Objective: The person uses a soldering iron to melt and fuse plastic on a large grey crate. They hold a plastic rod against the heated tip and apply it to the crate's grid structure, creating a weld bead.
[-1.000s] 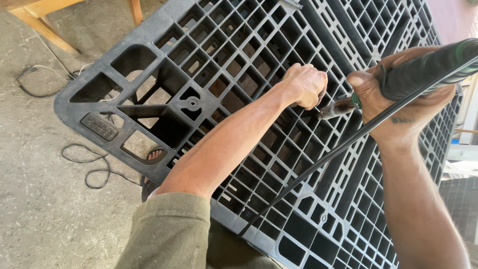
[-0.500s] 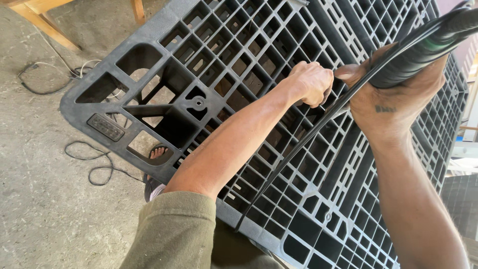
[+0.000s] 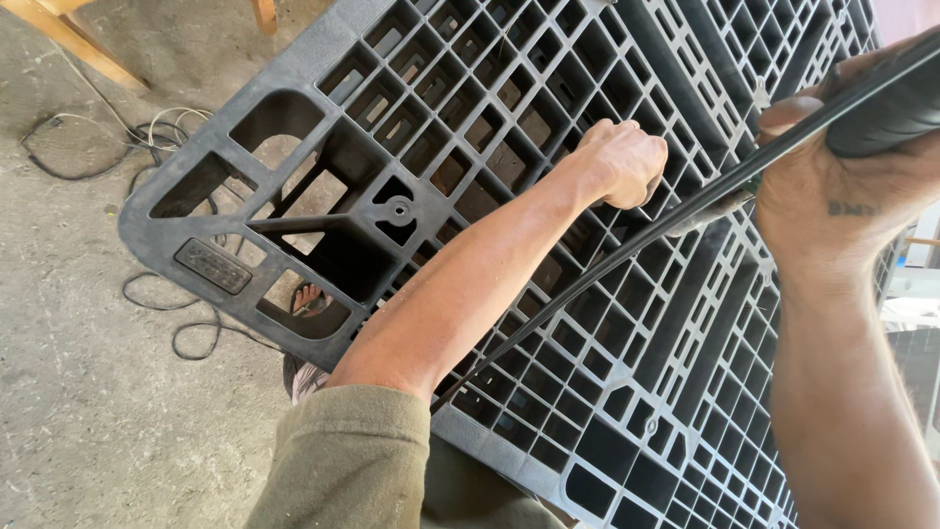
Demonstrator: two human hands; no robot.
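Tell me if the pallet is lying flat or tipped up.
Tipped up: the pallet slants over the floor, and a sandalled foot shows through its openings.

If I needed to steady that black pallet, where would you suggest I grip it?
I would probably grip the pallet at its near left corner, coming from the floor side: the big openings there let fingers hook round the thick rim. The left hand and right hand are busy further right.

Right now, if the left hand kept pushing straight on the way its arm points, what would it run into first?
The left hand is a closed fist already against the black plastic pallet, so the pallet's grid ribs come first. Depth is unclear, so whether the fingers sit inside a cell cannot be told.
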